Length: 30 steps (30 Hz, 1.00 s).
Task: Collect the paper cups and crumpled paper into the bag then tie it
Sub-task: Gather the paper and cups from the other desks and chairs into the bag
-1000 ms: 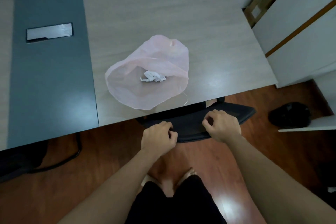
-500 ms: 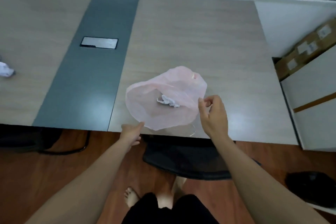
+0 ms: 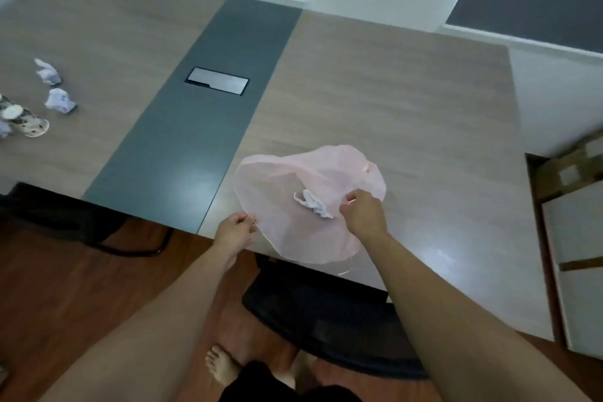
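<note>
Thumb and fingertips (image 3: 248, 220) of the left hand (image 3: 235, 229) are closed together on the near-left rim of the bag (image 3: 293, 170). The fingers (image 3: 354, 196) of the right hand (image 3: 363, 214) are curled and pinch the rim at its right side. There is one bag, pink and translucent. It lies on the table (image 3: 408, 91) at the near edge with its mouth held wide between the two hands. One crumpled paper (image 3: 314, 203) lies inside it.

Well apart, at the table's far left, lie two more crumpled papers (image 3: 49, 72) (image 3: 60, 102), and a third scrap (image 3: 3, 131) is cut by the picture edge. The paper cups (image 3: 27, 121) lie on their sides beside them, but their number cannot be told. One metal plate (image 3: 217, 85) sits in the gray strip (image 3: 202, 127). One black chair (image 3: 326, 313) stands below the table edge.

Half a second earlier the left hand was open at the table edge beside the rim and the right hand's fingers were apart beside the bag. A second earlier both hands held the chair.
</note>
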{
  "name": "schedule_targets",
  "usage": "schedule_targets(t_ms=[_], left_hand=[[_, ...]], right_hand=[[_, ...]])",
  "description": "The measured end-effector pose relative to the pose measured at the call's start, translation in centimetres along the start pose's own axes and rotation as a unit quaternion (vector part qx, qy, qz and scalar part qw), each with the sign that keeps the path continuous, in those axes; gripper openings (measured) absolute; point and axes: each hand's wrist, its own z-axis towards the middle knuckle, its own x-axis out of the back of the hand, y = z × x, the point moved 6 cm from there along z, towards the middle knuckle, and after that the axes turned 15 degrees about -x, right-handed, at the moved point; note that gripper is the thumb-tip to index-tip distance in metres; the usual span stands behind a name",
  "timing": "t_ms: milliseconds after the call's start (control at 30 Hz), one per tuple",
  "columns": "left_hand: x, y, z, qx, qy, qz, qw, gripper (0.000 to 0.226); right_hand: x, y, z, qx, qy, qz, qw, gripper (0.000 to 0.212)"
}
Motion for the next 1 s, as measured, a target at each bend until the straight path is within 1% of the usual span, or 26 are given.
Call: schedule_targets(t_ms=[33, 67, 133, 200, 300, 367, 400, 467, 567, 600, 633, 733, 767, 833, 933, 1000], left_hand=[[0.5, 0.4, -0.4, -0.011, 0.003, -0.015, 1.0, 0.015], [1.0, 0.8, -0.8, -0.022, 0.004, -0.032, 0.999, 0.017], [2.3, 1.7, -1.3, -0.036, 0.008, -0.07, 0.997, 0.022], [3.8, 2.8, -2.0, -0.04, 0.017, -0.105, 0.994, 0.023], [6.5, 4.0, -2.6, -0.041, 0.023, -0.15, 0.988, 0.026], [8.4, 4.5, -2.8, -0.036, 0.03, -0.183, 0.982, 0.03], [9.3, 4.6, -2.9, -0.031, 0.038, -0.199, 0.979, 0.032], [11.3, 4.8, -3.5, -0.026, 0.057, -0.224, 0.973, 0.036], [15.3, 4.3, -4.2, -0.024, 0.094, -0.25, 0.963, 0.042], [16.7, 4.1, -4.4, -0.025, 0.101, -0.253, 0.962, 0.042], [18.2, 3.9, -4.6, -0.027, 0.106, -0.253, 0.961, 0.04], [23.1, 3.4, -5.4, -0.032, 0.123, -0.259, 0.957, 0.035], [24.9, 3.4, -5.7, -0.037, 0.126, -0.258, 0.957, 0.034], [28.5, 3.3, -6.1, -0.048, 0.13, -0.254, 0.957, 0.033], [34.0, 2.8, -6.3, -0.061, 0.136, -0.267, 0.952, 0.029], [37.7, 2.1, -6.2, -0.068, 0.138, -0.283, 0.947, 0.029]], right_hand=[[0.1, -0.5, 0.1, -0.002, -0.009, 0.032, 0.999, 0.024], [0.2, -1.2, 0.1, -0.005, -0.017, 0.064, 0.998, 0.023], [0.3, -3.1, -0.2, -0.008, -0.032, 0.128, 0.991, 0.027], [0.0, -5.3, -0.8, -0.009, -0.067, 0.178, 0.982, 0.031], [-0.6, -8.9, -2.4, -0.006, -0.11, 0.227, 0.968, 0.034], [-1.2, -11.2, -4.0, 0.003, -0.121, 0.248, 0.961, 0.03], [-1.6, -12.4, -5.0, 0.012, -0.125, 0.251, 0.96, 0.029], [-2.8, -14.6, -6.7, 0.039, -0.135, 0.248, 0.958, 0.034], [-5.0, -17.8, -9.1, 0.071, -0.158, 0.226, 0.959, 0.056], [-5.8, -18.9, -9.9, 0.081, -0.161, 0.213, 0.96, 0.06], [-6.6, -20.1, -10.9, 0.095, -0.164, 0.204, 0.96, 0.059], [-8.9, -23.5, -14.1, 0.14, -0.165, 0.198, 0.956, 0.038], [-9.6, -24.5, -15.2, 0.148, -0.162, 0.196, 0.956, 0.034], [-11.3, -26.2, -17.1, 0.151, -0.157, 0.185, 0.958, 0.037], [-13.6, -29.0, -19.7, 0.152, -0.155, 0.167, 0.962, 0.052], [-15.6, -31.0, -21.2, 0.146, -0.16, 0.171, 0.961, 0.054]])
